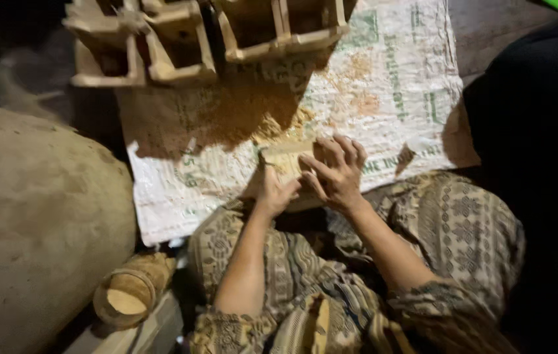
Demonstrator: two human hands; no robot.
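Working a small wood block (287, 159) over the lap, head view. Left hand (271, 191) closed on the near left end, something thin and dark poking up from the grip, too blurred to name. Right hand (338, 174) spread over the right end, fingers curled down, pinning it. Block lying just above the knees, at the near edge of a woven sack (384, 85) dusted with shavings. Wooden frames (180, 42) stacked far left. Big sack (36, 216) left, small basket (131, 295) near left. Likely mid-carving or trimming. Next stroke probably needing a firm right-hand hold and fingers kept off the cutting line.
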